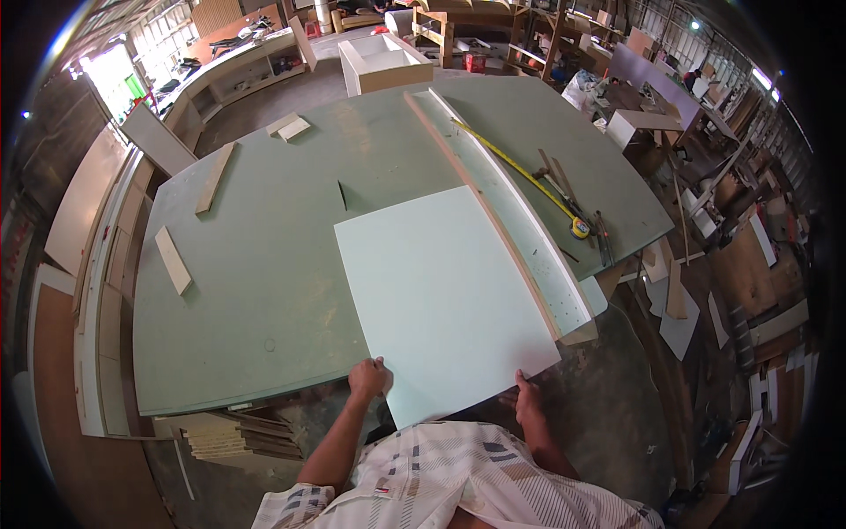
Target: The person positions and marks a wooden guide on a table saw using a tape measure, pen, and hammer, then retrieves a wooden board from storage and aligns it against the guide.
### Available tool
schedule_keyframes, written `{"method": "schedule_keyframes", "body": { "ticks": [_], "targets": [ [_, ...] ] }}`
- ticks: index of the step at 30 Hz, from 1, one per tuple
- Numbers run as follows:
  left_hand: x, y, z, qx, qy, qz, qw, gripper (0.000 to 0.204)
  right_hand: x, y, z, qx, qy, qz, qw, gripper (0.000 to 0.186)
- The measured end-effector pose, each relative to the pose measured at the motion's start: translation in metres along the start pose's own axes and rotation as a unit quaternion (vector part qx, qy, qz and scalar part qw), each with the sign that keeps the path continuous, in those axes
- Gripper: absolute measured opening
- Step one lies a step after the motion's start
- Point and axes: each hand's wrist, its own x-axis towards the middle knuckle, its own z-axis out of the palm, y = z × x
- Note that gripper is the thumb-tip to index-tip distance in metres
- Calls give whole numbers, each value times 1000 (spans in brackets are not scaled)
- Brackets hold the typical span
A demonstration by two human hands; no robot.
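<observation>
A large white panel [441,291] lies partly on the green worktable [247,300], its near end jutting past the table's front edge toward my body. My left hand [369,377] grips the panel's left edge, fingers curled and thumb on top. On the right, my right hand [527,398] holds the near right edge, thumb above and fingers underneath, mostly hidden. Along the panel's right side runs a long white channel-shaped board [520,220] with a brown strip [480,198] on its left side.
A yellow tape measure [579,227] with its blade drawn out, a hammer [551,181] and pliers [604,236] lie on the right. Wood offcuts [216,178] are at the left. A white cabinet box [385,63] stands beyond the table. Scrap boards [679,300] clutter the right floor.
</observation>
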Motion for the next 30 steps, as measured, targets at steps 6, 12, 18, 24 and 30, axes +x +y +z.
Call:
{"method": "schedule_keyframes", "body": {
  "ticks": [6, 12, 18, 24, 30],
  "targets": [
    [-5, 10, -18, 34, -18, 65, 997, 50, 1, -1, -11, -31, -41, 29, 998, 46],
    [-8, 15, -27, 6, -87, 24, 996, 53, 5, -2, -28, -48, -77, 34, 995, 48],
    [-18, 21, -31, 9, 10, 47, 999, 58, 12, 7, -63, 23, -88, 49, 995, 51],
    [-15, 18, -33, 10, -34, -2, 999, 61, 11, 19, -84, 25, -65, 38, 997, 52],
    [-16, 22, -37, -41, -60, -40, 997, 62, 64, 95, -155, -131, 17, -15, 991, 48]
  ]
}}
